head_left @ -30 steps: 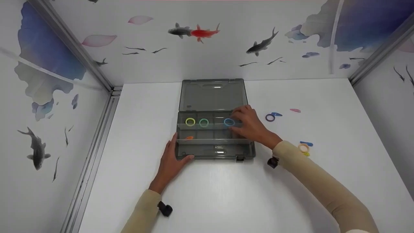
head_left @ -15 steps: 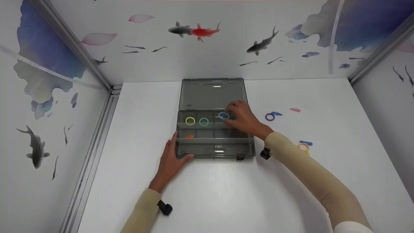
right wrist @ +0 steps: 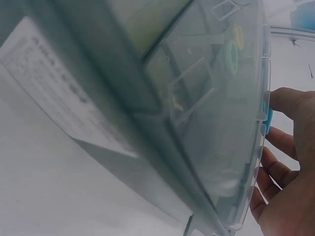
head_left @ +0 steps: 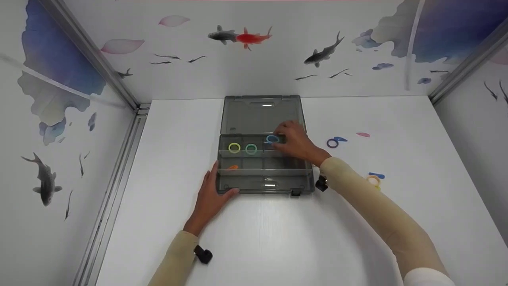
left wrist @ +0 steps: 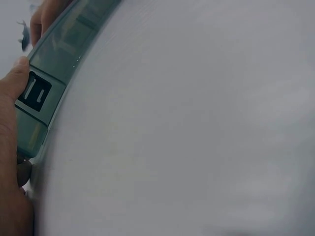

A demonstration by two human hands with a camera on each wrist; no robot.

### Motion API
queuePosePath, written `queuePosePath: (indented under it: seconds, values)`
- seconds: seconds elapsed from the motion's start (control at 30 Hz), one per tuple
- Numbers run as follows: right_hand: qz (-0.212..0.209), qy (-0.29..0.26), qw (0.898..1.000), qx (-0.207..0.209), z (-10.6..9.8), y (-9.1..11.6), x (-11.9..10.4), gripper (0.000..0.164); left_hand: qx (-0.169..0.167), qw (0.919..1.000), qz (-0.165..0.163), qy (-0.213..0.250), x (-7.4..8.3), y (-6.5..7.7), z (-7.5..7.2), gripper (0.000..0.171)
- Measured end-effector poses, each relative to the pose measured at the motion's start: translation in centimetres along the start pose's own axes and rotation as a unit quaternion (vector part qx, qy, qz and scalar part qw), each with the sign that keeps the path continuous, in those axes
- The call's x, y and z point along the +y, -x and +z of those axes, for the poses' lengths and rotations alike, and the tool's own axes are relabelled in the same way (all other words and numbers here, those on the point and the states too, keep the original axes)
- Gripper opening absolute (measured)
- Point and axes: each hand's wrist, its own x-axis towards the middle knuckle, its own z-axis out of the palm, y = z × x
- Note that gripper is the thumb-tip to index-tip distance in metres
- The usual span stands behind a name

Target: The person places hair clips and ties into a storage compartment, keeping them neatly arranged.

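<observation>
In the head view my right hand [head_left: 295, 141] pinches a blue hair tie [head_left: 272, 139] between thumb and fingers over the back row of a grey see-through compartment box [head_left: 246, 183]. In the right wrist view the blue tie [right wrist: 268, 122] shows at the box edge, between thumb and finger. My left hand [head_left: 208, 202] rests against the box's front left corner, straight fingers along the left side and thumb at the front edge. A yellow hair tie [head_left: 234, 147] and a green hair tie [head_left: 251, 149] sit in the back row; an orange clip [head_left: 233, 167] lies in the middle row.
The box lid [head_left: 254, 115] lies folded back near the rear wall. On the table [head_left: 270, 238] to the right are a purple hair tie [head_left: 332, 143], a blue clip [head_left: 340, 139], a pink clip [head_left: 363, 134], another blue clip [head_left: 376, 175] and an orange tie [head_left: 373, 181].
My right hand has moved left and toward the back of the box, carrying the blue hair tie with it. The left hand has stayed at the corner.
</observation>
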Motion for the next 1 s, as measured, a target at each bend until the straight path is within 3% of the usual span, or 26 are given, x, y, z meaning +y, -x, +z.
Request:
queuePosePath:
  seconds: [1.0]
  values:
    - [-0.037, -0.018, 0.999, -0.019, 0.9, -0.5, -0.8, 0.040, 0.006, 0.9999, 0.009, -0.010, -0.1, 0.0, 0.0, 0.116]
